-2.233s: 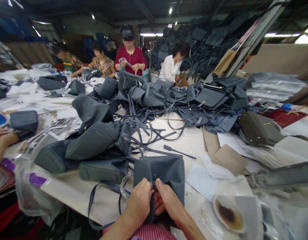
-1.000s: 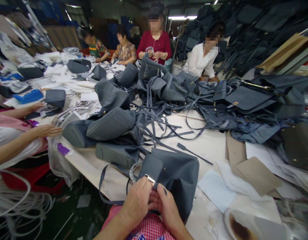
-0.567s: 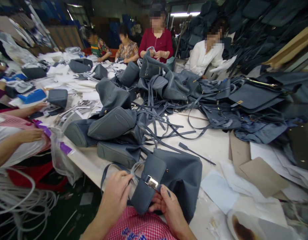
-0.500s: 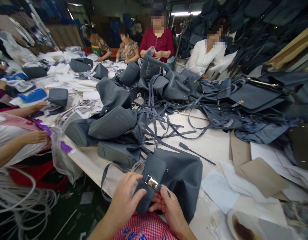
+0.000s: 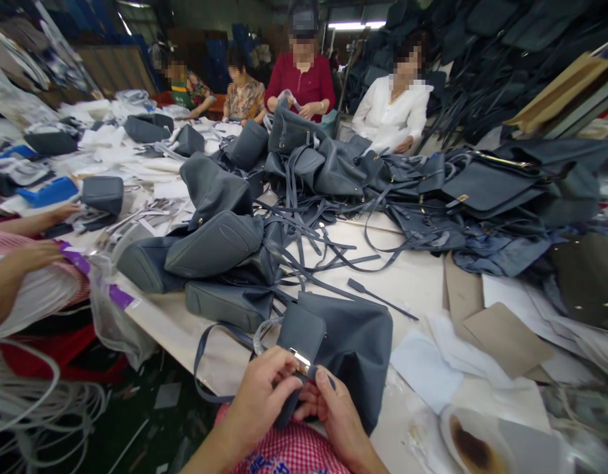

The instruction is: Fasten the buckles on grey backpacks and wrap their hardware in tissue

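A dark blue-grey handbag [image 5: 353,342] lies at the table's near edge, its flap [image 5: 304,328] towards me. On the flap sits a shiny gold buckle [image 5: 300,359] with a short strap at it. My right hand [image 5: 328,408] pinches the strap end just right of the buckle, its other fingers curled under the flap. My left hand [image 5: 269,385] is closed at the buckle's left side, thumb and fingertips together. Whatever its fingertips grip is hidden. A thin strap [image 5: 199,368] loops off the bag's left side.
A pile of similar bags [image 5: 215,243] and loose straps lies beyond. More bags [image 5: 491,184] are heaped at the right. Cardboard pieces [image 5: 508,339], white sheets and a stained dish [image 5: 474,441] lie on the right. Several people sit or stand around the table; a co-worker's arm [image 5: 22,263] is at left.
My left hand has moved right and in to the buckle, its fingers closing. The right hand keeps its pinch. The view has shifted slightly, and the person in white has turned.
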{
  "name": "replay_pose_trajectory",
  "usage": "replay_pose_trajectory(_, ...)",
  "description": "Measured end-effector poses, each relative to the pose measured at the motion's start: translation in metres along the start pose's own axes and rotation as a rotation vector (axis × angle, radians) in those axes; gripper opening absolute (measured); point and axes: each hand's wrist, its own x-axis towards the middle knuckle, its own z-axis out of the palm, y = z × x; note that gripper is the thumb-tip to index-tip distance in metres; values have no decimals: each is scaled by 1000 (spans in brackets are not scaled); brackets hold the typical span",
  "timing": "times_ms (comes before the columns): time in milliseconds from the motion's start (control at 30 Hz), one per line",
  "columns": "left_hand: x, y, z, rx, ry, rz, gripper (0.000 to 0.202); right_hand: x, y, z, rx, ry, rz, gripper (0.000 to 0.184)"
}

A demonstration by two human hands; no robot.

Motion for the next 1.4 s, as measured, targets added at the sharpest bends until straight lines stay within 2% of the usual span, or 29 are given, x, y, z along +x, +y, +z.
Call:
replay_pose_trajectory(100,3,-4,9,166,46,158,11,-1,2,1,-25,18,-1,47)
replay_pose_trajectory(233,4,-22,21,309,77,354,21,-1,5,2,-28,47,6,46)
replay_pose_trajectory(333,5,-33,27,491,111,438,21,-1,3,4,-43,48,8,46)
replay_pose_trajectory(433,5,-30,26,504,113,397,18,-2,2,4,-86,50,-3,46)
replay_pose_trajectory(567,2,-16,13,159,30,151,20,-4,2,3,-157,55,5,48)
replay_pose_trajectory(633,0,-12,8,56,33,93,19,-5,2,4,-174,44,15,50)
replay_pose_trajectory(700,-3,-13,6,46,66,129,14,-6,1,4,-188,37,12,50)
replay_pose_trajectory(867,-5,-26,14,139,126,396,19,-7,-1,6,-237,15,-4,47)
replay_pose_trajectory(1000,-4,-32,19,208,138,476,24,-6,-2,8,-238,11,-8,45)
replay_pose_trajectory(1100,-4,-31,20,204,131,478,25,-6,-3,9,-243,12,-11,44)
replay_pose_trajectory(1267,-4,-29,19,107,198,335,13,-6,-4,11,-258,33,1,44)
replay_pose_trajectory(1400,-6,-31,18,146,183,392,19,-5,-4,11,-243,40,7,46)
